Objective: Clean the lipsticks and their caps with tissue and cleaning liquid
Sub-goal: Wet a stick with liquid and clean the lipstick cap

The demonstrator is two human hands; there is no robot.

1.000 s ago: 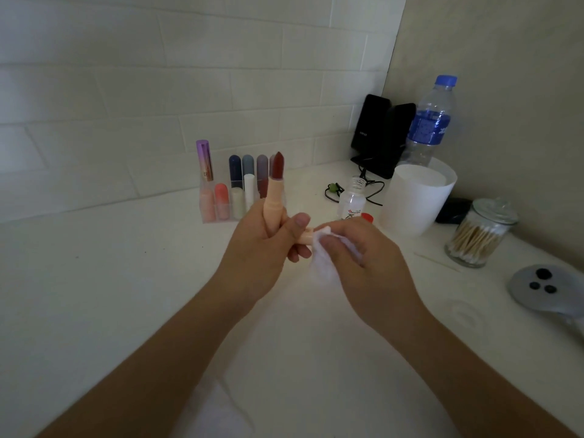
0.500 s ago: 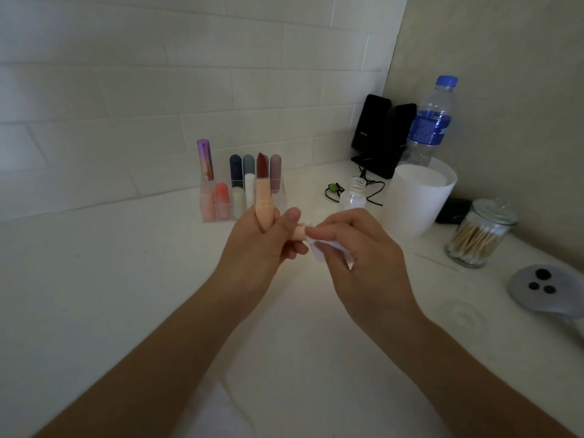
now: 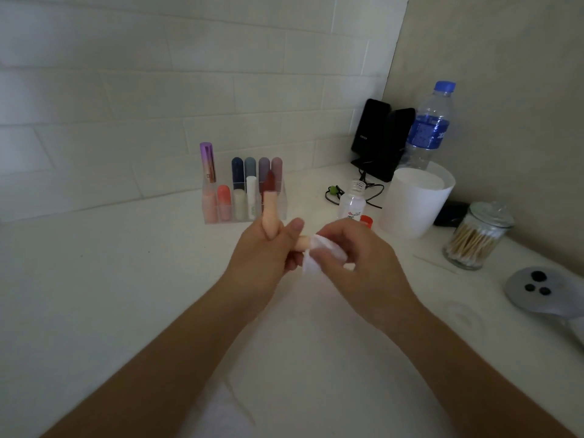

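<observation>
- The tabletop [image 3: 94,295] is running back into a corner, with a tiled wall [image 3: 126,90] behind and a plain wall [image 3: 505,58] on the right. Open white surface is lying left of the hands and in front of them.
- The right side is crowding up with a white tub [image 3: 414,210], a water bottle [image 3: 429,124], a swab jar [image 3: 477,238] and an uncapped cleaning-liquid bottle [image 3: 352,202].
- A clear organiser [image 3: 243,213] is standing near the tiled wall, just behind the left hand [image 3: 265,254].
- The left hand, above the tabletop, is gripping the lipstick [image 3: 270,197] upright with its dark red bullet exposed. It is also pinching the peach cap [image 3: 302,242], which is pointing right.
- The right hand [image 3: 357,260] is pinching a white tissue [image 3: 322,251] and pressing it against the cap's free end.
</observation>
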